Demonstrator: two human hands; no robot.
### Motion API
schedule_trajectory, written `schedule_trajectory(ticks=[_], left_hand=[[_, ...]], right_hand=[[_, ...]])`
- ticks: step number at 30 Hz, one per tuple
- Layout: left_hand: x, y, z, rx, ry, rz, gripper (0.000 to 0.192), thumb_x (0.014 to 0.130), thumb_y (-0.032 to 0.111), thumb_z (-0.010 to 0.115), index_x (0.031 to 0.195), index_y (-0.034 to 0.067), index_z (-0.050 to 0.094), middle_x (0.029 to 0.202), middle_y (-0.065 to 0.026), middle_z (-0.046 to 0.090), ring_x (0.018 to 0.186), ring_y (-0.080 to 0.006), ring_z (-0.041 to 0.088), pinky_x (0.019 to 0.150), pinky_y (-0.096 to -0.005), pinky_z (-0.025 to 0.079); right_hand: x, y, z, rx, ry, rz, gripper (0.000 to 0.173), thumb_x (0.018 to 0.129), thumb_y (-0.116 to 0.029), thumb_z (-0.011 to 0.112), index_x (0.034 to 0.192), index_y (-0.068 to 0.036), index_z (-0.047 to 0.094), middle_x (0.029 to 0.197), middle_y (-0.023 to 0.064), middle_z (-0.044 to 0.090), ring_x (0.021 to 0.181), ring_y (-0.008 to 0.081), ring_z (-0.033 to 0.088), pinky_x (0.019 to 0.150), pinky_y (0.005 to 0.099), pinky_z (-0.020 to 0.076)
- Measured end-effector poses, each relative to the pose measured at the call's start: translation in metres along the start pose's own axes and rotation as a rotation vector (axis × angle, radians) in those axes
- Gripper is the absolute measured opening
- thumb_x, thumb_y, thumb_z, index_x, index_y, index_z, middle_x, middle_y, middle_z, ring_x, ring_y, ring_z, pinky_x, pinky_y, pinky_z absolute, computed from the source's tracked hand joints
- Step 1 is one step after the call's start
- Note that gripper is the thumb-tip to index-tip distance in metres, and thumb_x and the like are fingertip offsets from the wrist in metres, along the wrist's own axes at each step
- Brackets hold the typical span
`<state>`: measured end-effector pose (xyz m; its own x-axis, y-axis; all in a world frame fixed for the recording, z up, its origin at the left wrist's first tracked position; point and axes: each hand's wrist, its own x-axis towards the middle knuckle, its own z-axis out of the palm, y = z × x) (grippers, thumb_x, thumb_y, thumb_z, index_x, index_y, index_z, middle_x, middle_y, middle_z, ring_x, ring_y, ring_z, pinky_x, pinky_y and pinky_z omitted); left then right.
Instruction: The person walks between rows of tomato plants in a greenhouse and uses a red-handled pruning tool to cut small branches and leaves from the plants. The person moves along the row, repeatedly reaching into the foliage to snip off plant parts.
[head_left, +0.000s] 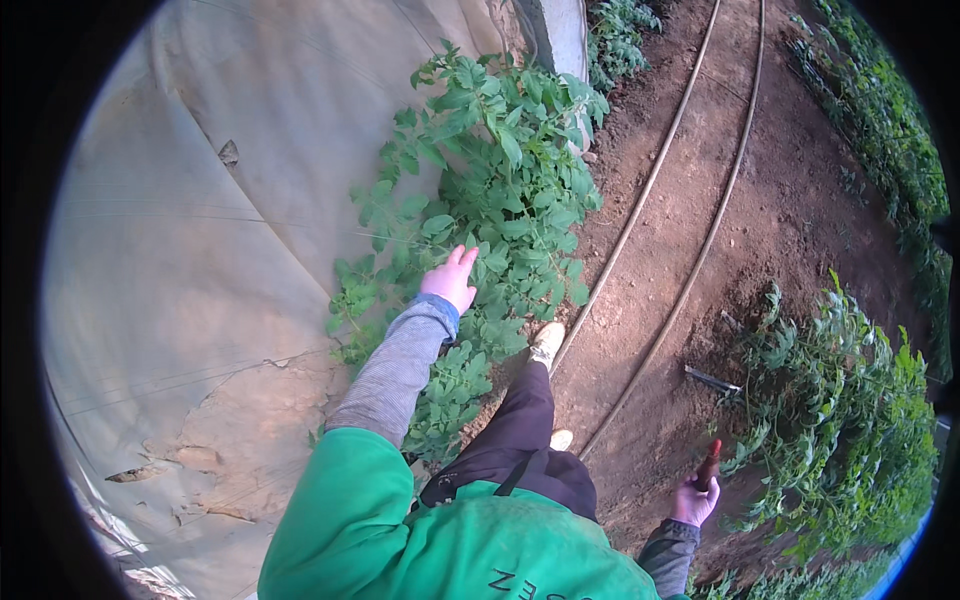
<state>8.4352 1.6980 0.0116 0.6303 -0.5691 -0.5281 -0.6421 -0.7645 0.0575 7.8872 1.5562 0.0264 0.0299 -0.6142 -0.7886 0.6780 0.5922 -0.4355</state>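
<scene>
My left hand (451, 279) reaches over a bushy tomato plant (517, 180) beside the pale sheet-covered wall. Its fingers are extended and slightly apart, with nothing visible in them; I cannot tell whether they touch the leaves. Lower right, my right hand (694, 501) is closed around a short brown object with a red tip (708, 465), too small to name exactly. That hand is held out over the soil path, close to another leafy plant (832, 420).
Two long hoses or pipes (675, 300) run along the bare soil path (757, 217). A dark flat strip (712, 379) juts out near the right-hand plants. Thin strings (262, 220) cross before the wall sheeting (187, 285). My light shoe (547, 341) stands beside the foliage.
</scene>
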Motion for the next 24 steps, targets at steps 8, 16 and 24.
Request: schedule_trajectory(ticks=[8, 16, 24], left_hand=[[-0.011, -0.052, 0.052, 0.126, -0.333, -0.028, 0.039, 0.081, 0.028, 0.054, 0.116, 0.011, 0.050, 0.109, -0.0096, 0.055, 0.101, -0.0259, 0.053, 0.084, -0.0386, 0.042], [0.011, -0.040, 0.002, -0.397, 0.130, -0.066, 0.022, 0.081, 0.025, 0.055, 0.092, 0.007, 0.062, 0.090, -0.0119, 0.061, 0.075, -0.0290, 0.059, 0.066, -0.0364, 0.048], [0.132, -0.098, -0.032, 0.475, -0.297, -0.196, 0.044, 0.090, 0.042, 0.032, 0.115, 0.013, 0.054, 0.113, -0.0074, 0.056, 0.107, -0.0216, 0.050, 0.103, -0.0439, 0.019]], right_hand=[[0.018, 0.042, 0.090, -0.147, -0.138, 0.065, 0.036, 0.073, -0.019, 0.060, 0.107, -0.007, 0.054, 0.108, 0.0044, 0.058, 0.079, 0.0156, 0.050, 0.069, 0.0292, 0.0408], [0.057, 0.102, 0.144, -0.579, -0.146, 0.035, 0.039, 0.071, -0.020, 0.061, 0.107, -0.010, 0.049, 0.101, 0.0016, 0.053, 0.089, 0.0152, 0.048, 0.077, 0.0305, 0.0365], [0.130, 0.305, 0.301, -0.911, -0.800, 0.245, 0.037, 0.078, 0.001, 0.056, 0.113, -0.005, 0.045, 0.104, 0.0057, 0.054, 0.098, 0.0140, 0.051, 0.088, 0.0279, 0.0382]])
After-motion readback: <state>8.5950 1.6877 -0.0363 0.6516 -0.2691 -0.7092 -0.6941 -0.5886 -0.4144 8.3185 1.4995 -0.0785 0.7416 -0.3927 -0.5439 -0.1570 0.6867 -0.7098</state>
